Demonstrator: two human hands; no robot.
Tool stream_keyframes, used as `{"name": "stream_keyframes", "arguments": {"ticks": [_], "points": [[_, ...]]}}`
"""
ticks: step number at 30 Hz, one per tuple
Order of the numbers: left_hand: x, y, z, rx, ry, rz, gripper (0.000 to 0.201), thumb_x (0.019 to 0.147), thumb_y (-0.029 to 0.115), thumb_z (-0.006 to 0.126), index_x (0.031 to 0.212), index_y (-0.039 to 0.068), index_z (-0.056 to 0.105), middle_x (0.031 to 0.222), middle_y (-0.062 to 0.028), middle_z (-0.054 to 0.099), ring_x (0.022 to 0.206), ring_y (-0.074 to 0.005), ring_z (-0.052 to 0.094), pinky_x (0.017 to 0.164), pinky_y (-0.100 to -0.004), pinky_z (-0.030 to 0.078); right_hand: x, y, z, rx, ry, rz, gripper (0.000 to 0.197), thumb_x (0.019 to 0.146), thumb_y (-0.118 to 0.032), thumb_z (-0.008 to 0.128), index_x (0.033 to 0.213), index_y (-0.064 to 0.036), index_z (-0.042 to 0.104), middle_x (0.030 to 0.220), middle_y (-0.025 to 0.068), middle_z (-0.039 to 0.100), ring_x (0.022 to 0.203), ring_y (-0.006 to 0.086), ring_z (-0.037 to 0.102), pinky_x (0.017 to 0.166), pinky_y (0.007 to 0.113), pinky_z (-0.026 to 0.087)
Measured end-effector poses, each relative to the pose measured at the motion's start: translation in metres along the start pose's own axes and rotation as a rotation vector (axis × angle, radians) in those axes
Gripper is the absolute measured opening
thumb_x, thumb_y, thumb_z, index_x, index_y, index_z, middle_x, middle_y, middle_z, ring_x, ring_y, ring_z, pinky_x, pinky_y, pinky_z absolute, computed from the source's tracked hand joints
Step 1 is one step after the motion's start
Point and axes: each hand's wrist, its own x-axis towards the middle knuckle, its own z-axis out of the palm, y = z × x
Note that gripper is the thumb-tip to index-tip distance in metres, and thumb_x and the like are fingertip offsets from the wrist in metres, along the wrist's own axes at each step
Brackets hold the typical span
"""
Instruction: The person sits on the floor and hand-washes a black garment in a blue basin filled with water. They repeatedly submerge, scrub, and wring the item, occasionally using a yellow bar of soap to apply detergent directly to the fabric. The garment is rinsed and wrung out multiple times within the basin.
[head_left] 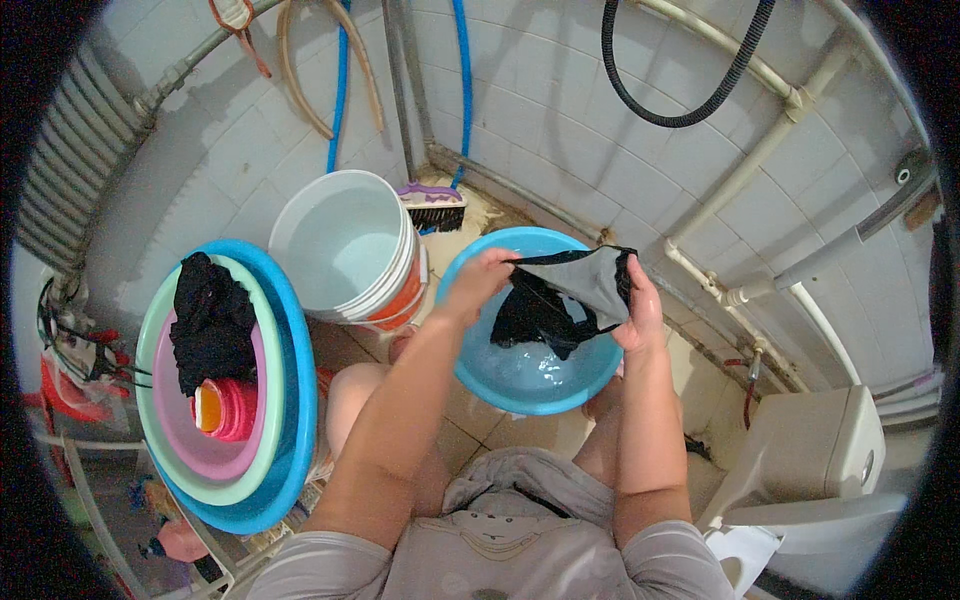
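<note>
A black garment with a grey inner side (pixel 580 277) is stretched between my two hands above a blue basin (pixel 470 375). My left hand (pixel 483 282) pinches its left edge, at the basin's far left rim. My right hand (pixel 642 308) grips the opposite end, with the thumb upward and cloth against the fingers. Below, black cloth (pixel 535 315) hangs down or lies in the basin's water; whether it belongs to the same garment I cannot tell. Shiny water (pixel 545 370) shows in the near part of the basin.
A white bucket of water (pixel 345 235) stands left of the basin, a purple-backed brush (pixel 435 208) behind it. Nested basins (pixel 300 400) at left hold black clothing (pixel 212 320) and a pink container (pixel 237 408). A toilet (pixel 810 450) is at right; pipes (pixel 730 180) line the wall.
</note>
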Motion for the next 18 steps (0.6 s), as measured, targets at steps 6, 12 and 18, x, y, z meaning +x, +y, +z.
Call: {"name": "stream_keyframes", "arguments": {"ticks": [6, 12, 18], "points": [[-0.007, 0.025, -0.012, -0.647, -0.262, -0.173, 0.015, 0.086, 0.017, 0.051, 0.096, 0.007, 0.057, 0.092, -0.001, 0.058, 0.082, -0.0142, 0.057, 0.074, -0.0297, 0.047, 0.002, -0.014, -0.009, -0.029, 0.009, -0.069, 0.035, 0.088, -0.035, 0.05, 0.101, -0.004, 0.058, 0.101, 0.0109, 0.061, 0.092, 0.0264, 0.057, 0.086, 0.04, 0.044], [0.006, 0.001, -0.011, -0.299, -0.004, -0.065, 0.02, 0.084, 0.017, 0.055, 0.098, 0.004, 0.057, 0.092, -0.0039, 0.059, 0.083, -0.0169, 0.058, 0.074, -0.0319, 0.048, 0.005, 0.007, -0.004, -0.147, 0.082, 0.026, 0.046, 0.09, -0.042, 0.045, 0.117, -0.0051, 0.049, 0.118, 0.0086, 0.053, 0.109, 0.0264, 0.048, 0.095, 0.04, 0.036], [-0.004, -0.006, 0.024, 0.339, 0.026, 0.228, 0.035, 0.077, 0.023, 0.063, 0.105, 0.003, 0.055, 0.109, -0.0165, 0.045, 0.095, -0.0244, 0.052, 0.084, -0.034, 0.043, 0.015, 0.052, -0.007, -0.413, 0.089, 0.016, 0.056, 0.091, -0.047, 0.036, 0.133, -0.0103, 0.029, 0.135, 0.0082, 0.034, 0.12, 0.0238, 0.038, 0.098, 0.042, 0.032]]}}
